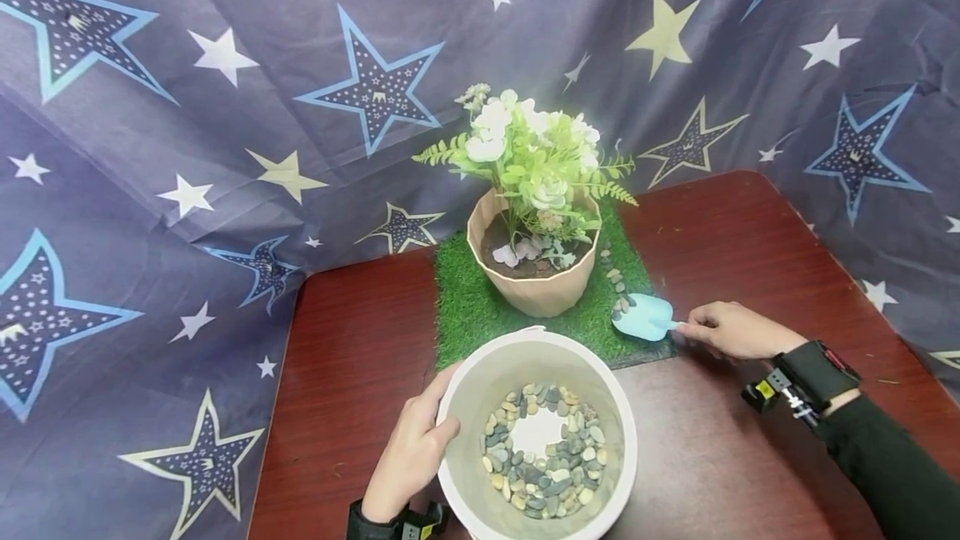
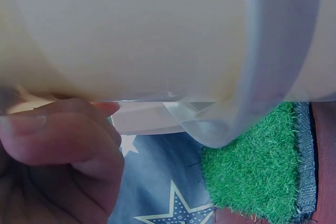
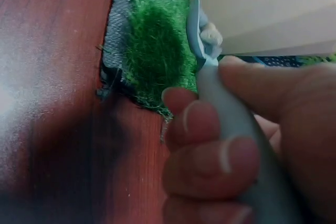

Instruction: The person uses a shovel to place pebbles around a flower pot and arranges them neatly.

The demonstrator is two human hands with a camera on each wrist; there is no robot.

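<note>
My left hand (image 1: 412,448) grips the rim of a white bucket (image 1: 628,440), its thumb bent over the edge. Several grey and tan pebbles (image 1: 558,486) lie in a ring on the bucket's floor. My right hand (image 1: 738,330) holds a light blue hand trowel (image 1: 643,317) by the handle, fingers wrapped round it in the right wrist view. Over the artificial grass mat (image 1: 465,323), the trowel's blade has a few pebbles at its far left edge. Beyond that blade, more pebbles (image 1: 615,277) form a short line on the mat, right of the flowerpot (image 1: 536,294).
White flowers and green leaves (image 1: 525,157) rise from the soil-filled pot at the mat's middle. Under everything is a reddish-brown wooden table (image 1: 352,357). A star-patterned cloth (image 1: 247,132) hangs behind and beside it.
</note>
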